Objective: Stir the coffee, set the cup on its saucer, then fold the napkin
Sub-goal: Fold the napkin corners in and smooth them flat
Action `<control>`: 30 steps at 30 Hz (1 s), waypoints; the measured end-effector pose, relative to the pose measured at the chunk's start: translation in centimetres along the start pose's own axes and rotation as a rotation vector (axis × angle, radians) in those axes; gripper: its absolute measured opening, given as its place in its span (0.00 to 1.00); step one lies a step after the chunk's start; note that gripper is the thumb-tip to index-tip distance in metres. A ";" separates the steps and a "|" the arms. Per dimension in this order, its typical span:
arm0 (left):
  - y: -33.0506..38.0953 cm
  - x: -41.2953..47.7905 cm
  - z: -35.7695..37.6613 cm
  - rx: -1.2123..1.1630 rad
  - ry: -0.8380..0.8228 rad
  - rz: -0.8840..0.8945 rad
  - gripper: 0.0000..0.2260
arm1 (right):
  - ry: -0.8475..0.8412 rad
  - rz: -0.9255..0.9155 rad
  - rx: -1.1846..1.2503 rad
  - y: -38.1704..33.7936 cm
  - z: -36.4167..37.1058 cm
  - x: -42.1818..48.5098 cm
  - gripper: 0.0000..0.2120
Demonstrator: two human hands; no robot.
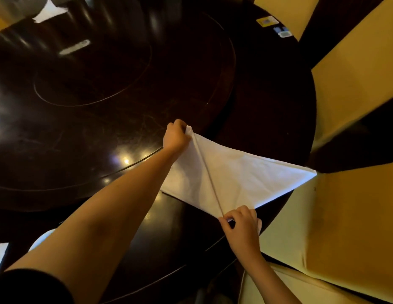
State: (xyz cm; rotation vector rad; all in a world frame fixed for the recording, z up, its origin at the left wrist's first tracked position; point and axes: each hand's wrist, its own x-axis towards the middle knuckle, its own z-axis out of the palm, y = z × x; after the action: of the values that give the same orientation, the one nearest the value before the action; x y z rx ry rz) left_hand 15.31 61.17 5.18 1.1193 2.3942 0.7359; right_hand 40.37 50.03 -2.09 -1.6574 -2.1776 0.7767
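Observation:
A white cloth napkin [235, 174] lies on the right side of a dark round table [103, 119], folded into a triangle-like shape whose point reaches the table's right edge. A crease runs between my two hands. My left hand [176, 135] pinches the napkin's far corner. My right hand [240, 222] pinches its near corner by the table's edge. No cup, saucer or coffee shows in view.
Yellow-covered chairs [344, 216] crowd the table's right side and near edge. A raised round turntable [92, 69] fills the table's middle. Another white cloth [49, 10] lies at the far left; small cards [268, 20] sit at the far edge.

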 end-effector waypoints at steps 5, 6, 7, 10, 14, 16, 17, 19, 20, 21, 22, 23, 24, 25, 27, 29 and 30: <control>-0.3 0.8 -0.1 0.081 -0.090 0.041 0.11 | -0.006 0.008 -0.016 -0.3 -0.3 0.2 0.11; -0.1 0.7 -0.1 0.073 -0.102 0.040 0.11 | -0.013 0.002 -0.016 -0.2 -0.4 0.2 0.10; 0.0 0.6 -0.1 0.065 -0.113 0.039 0.10 | -0.024 -0.004 -0.018 -0.1 -0.5 0.3 0.10; 0.3 0.2 0.0 0.066 -0.136 0.037 0.08 | -0.089 -0.030 -0.035 0.1 -1.1 0.4 0.09; -0.7 -2.0 -0.7 0.038 -0.069 0.052 0.08 | -0.258 -0.034 -0.127 1.2 -3.7 1.3 0.11; -1.6 -4.6 -1.0 0.000 -0.026 0.083 0.05 | -0.267 -0.019 -0.160 2.7 -5.4 1.8 0.10; -2.1 -6.1 -1.0 -0.021 -0.012 0.088 0.03 | -0.249 -0.006 -0.160 3.6 -6.2 2.2 0.08; -3.0 -9.0 -0.7 -0.085 0.004 0.022 0.02 | -0.233 0.040 -0.130 5.4 -7.5 2.9 0.06; -3.4 -10.2 -0.3 -0.146 0.004 -0.054 0.02 | -0.232 0.065 -0.104 6.1 -8.1 3.4 0.05; -3.9 -11.5 0.1 -0.233 -0.007 -0.149 0.03 | -0.234 0.090 -0.064 6.8 -8.6 3.8 0.05; -4.6 -12.6 0.6 -0.333 -0.028 -0.246 0.03 | -0.237 0.116 -0.013 7.3 -9.2 4.3 0.05; -5.1 -13.8 1.2 -0.429 -0.052 -0.334 0.04 | -0.245 0.142 0.041 7.8 -9.6 4.7 0.05; -5.6 -14.8 1.6 -0.504 -0.071 -0.411 0.05 | -0.263 0.160 0.089 8.2 -10.1 5.1 0.05; -6.0 -15.7 1.9 -0.560 -0.079 -0.469 0.06 | -0.287 0.171 0.131 8.4 -10.4 5.4 0.05; -6.4 -16.8 2.3 -0.622 -0.083 -0.536 0.07 | -0.323 0.181 0.201 8.7 -10.9 5.8 0.07; -6.3 -17.4 2.3 -0.655 -0.118 -0.573 0.07 | -0.332 0.230 0.273 8.9 -10.9 6.2 0.09; -6.2 -17.6 2.3 -0.672 -0.138 -0.587 0.07 | -0.325 0.273 0.330 8.8 -11.0 6.5 0.08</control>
State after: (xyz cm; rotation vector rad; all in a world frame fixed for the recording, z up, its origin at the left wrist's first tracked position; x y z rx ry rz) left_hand 23.58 44.55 1.82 0.1753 1.9499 1.0721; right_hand 51.34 60.47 1.11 -1.7661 -1.8915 1.4856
